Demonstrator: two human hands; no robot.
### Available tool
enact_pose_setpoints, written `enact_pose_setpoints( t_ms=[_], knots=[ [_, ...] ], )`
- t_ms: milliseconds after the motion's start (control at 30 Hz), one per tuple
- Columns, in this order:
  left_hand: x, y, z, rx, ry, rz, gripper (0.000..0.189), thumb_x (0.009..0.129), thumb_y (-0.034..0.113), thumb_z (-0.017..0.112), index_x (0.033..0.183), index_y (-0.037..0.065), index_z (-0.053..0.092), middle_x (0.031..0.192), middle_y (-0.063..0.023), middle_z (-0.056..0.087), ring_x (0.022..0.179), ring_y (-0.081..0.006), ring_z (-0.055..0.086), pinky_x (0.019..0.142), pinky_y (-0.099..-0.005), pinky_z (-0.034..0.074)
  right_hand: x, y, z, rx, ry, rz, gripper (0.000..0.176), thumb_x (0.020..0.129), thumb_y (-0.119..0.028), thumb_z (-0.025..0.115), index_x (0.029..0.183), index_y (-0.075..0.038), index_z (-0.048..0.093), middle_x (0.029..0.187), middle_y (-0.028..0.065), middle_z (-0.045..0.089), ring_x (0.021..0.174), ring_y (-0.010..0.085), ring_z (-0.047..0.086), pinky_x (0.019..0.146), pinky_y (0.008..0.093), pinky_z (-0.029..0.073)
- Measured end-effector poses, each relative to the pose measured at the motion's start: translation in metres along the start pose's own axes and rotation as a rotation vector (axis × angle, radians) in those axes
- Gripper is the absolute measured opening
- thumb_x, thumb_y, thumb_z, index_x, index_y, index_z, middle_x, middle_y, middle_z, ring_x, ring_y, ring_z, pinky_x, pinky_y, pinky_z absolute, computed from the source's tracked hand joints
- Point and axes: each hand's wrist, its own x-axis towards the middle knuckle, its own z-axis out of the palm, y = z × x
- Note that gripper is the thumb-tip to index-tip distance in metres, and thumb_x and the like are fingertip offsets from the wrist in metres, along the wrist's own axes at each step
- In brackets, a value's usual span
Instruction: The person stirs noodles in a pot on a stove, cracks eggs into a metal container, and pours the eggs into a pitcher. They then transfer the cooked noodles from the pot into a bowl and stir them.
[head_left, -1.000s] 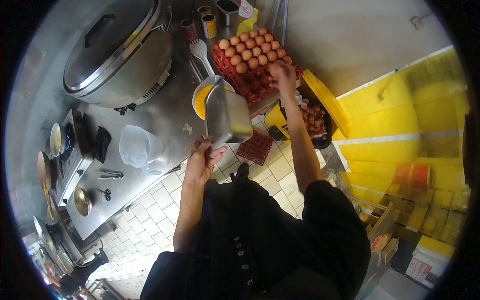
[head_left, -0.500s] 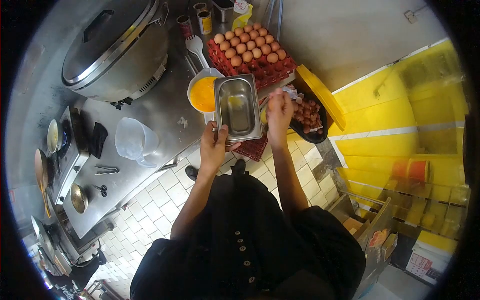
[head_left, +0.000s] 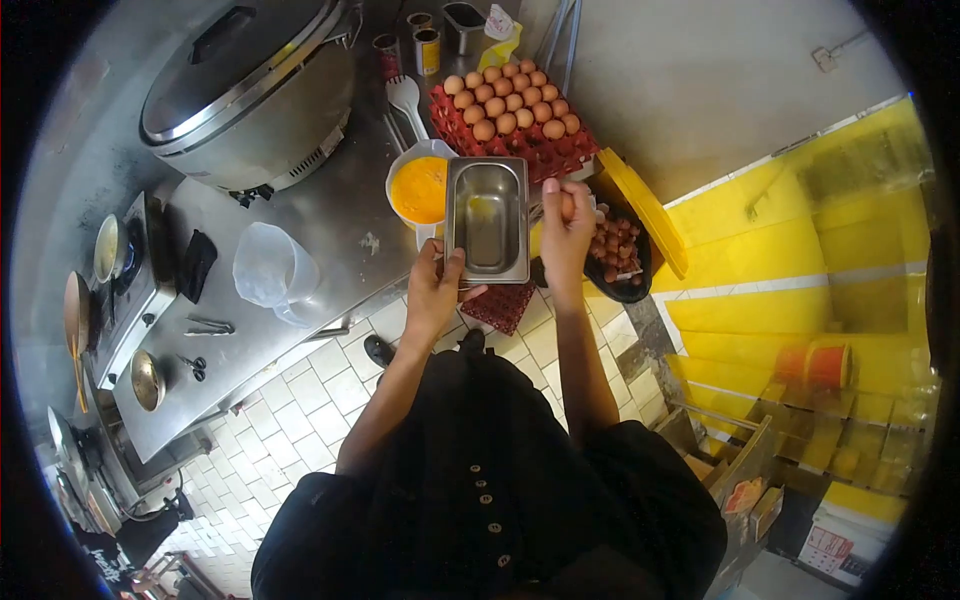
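My left hand [head_left: 436,290] grips the near left corner of a small rectangular steel pan [head_left: 518,225]; a little yellowish liquid shows on its bottom. To the right of the pan, my right hand [head_left: 566,240] is closed around a brown egg [head_left: 568,206], partly hidden by the fingers. Beyond the pan, brown eggs stand in rows on a stack of red egg trays [head_left: 540,152]. Left of the pan is a white jug of beaten egg [head_left: 420,188]. Broken eggshells [head_left: 612,245] fill a black bin to the right of my right hand.
A white slotted spoon [head_left: 405,97] lies behind the jug. On the steel counter [head_left: 345,260] stand a large cooker [head_left: 255,110], an empty-looking clear jug [head_left: 265,265], tongs [head_left: 210,327], scissors [head_left: 194,367] and a burner with a small pan [head_left: 110,248]. The bin's yellow lid [head_left: 645,210] leans open.
The view has shifted slightly, so the counter things sit a little further right. My right hand has turned, and the egg in its fingers shows more clearly. My left hand still holds the pan.
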Motion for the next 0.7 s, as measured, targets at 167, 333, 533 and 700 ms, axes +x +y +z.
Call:
enact_pose_setpoints(
  t_ms=[167, 333, 533, 700],
  knots=[
    [-0.002, 0.005, 0.008, -0.063, 0.023, 0.008, 0.016, 0.103, 0.014, 0.048, 0.112, 0.001, 0.045, 0.082, -0.0055, 0.057, 0.075, -0.0138, 0.064, 0.068, -0.0312, 0.064, 0.021, -0.046, -0.01, -0.24, -0.516, -0.288, 0.034, 0.091, -0.01, 0.067, 0.12, -0.005, 0.05, 0.114, 0.0121, 0.055, 0.101, 0.0172, 0.056, 0.078, 0.029, 0.048],
    [0.007, -0.01, 0.009, -0.056, -0.018, 0.022, 0.018, 0.103, 0.016, 0.048, 0.113, 0.002, 0.045, 0.09, -0.0083, 0.059, 0.079, -0.0158, 0.065, 0.068, -0.032, 0.064, 0.033, -0.044, 0.005, -0.697, -0.748, -0.56, 0.041, 0.091, -0.02, 0.066, 0.121, -0.004, 0.043, 0.113, 0.0252, 0.061, 0.097, 0.0424, 0.064, 0.076, 0.0461, 0.054],
    [0.01, -0.02, 0.008, -0.044, -0.026, 0.058, 0.019, 0.103, 0.017, 0.048, 0.114, 0.002, 0.045, 0.093, -0.0081, 0.058, 0.08, -0.0168, 0.066, 0.068, -0.0319, 0.065, 0.038, -0.04, 0.019, -0.976, -0.896, -0.504, 0.043, 0.093, -0.032, 0.062, 0.118, -0.003, 0.043, 0.097, 0.0257, 0.066, 0.088, 0.0462, 0.065, 0.073, 0.051, 0.054],
    [0.005, -0.016, 0.008, -0.114, -0.016, 0.021, 0.019, 0.103, 0.018, 0.05, 0.113, 0.002, 0.045, 0.087, -0.006, 0.056, 0.077, -0.0141, 0.064, 0.067, -0.0309, 0.064, 0.043, -0.058, 0.026, -1.215, -0.849, -0.712, 0.043, 0.095, -0.043, 0.056, 0.117, -0.006, 0.047, 0.085, 0.0206, 0.068, 0.077, 0.0391, 0.068, 0.067, 0.0478, 0.055]
  ],
)
